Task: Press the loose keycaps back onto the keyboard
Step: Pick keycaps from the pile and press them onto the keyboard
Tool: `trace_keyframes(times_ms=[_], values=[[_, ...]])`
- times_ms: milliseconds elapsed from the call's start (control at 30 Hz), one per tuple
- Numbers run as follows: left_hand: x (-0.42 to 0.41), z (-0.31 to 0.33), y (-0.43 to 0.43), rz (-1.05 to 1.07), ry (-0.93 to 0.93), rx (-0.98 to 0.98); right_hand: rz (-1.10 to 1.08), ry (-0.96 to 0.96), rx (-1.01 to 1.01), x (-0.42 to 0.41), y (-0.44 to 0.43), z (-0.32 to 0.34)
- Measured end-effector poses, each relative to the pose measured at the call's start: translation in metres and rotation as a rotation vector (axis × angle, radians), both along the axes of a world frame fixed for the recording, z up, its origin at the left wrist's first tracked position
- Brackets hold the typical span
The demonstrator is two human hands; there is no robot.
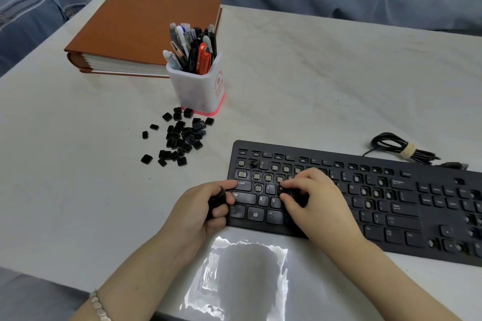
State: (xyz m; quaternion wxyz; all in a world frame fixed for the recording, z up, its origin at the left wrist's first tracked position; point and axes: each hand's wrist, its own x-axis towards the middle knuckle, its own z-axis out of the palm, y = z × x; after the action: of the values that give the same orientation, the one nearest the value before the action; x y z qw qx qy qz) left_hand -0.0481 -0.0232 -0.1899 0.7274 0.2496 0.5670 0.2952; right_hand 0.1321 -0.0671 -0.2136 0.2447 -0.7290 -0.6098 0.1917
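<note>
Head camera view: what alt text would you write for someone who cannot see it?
A person's right hand pinches a black keycap over a black keyboard with many keys missing, while the left hand grips spare keycaps. A pile of loose keycaps, a pen cup and a brown binder sit on the white table.

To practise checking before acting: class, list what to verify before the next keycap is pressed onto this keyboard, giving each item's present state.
1. Right hand pinches a keycap over the keyboard: ok.
2. Keycap matches the socket beneath: cannot tell, fingers hide it.
3. Left hand holds spare keycaps: ok.
4. Bare sockets show in the upper rows: ok.
5. Pile of loose keycaps lies beside the pen holder: ok.
6. All keys refitted: not ok.
</note>
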Motion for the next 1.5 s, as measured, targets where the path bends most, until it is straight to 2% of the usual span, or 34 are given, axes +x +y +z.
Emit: trace_keyframes(times_ms=[333, 867, 933, 1067, 1167, 1500], values=[[-0.003, 0.001, -0.004, -0.041, 0.027, 0.112, -0.02, 0.032, -0.023, -0.002, 0.003, 0.004], [-0.006, 0.003, -0.005, 0.014, 0.075, 0.084, -0.001, 0.03, -0.127, 0.004, 0.012, 0.01], [-0.005, 0.004, -0.006, 0.014, 0.066, 0.082, -0.007, -0.002, -0.123, 0.0, 0.01, 0.009], [-0.003, 0.008, -0.008, -0.046, 0.071, 0.119, 0.062, -0.257, 0.112, -0.01, -0.002, 0.002], [-0.003, 0.011, -0.01, -0.101, 0.084, 0.195, 0.144, -0.365, 0.234, -0.006, -0.007, -0.003], [-0.002, 0.018, -0.012, -0.257, 0.213, 0.488, 0.13, -0.403, 0.218, -0.004, -0.022, -0.011]])
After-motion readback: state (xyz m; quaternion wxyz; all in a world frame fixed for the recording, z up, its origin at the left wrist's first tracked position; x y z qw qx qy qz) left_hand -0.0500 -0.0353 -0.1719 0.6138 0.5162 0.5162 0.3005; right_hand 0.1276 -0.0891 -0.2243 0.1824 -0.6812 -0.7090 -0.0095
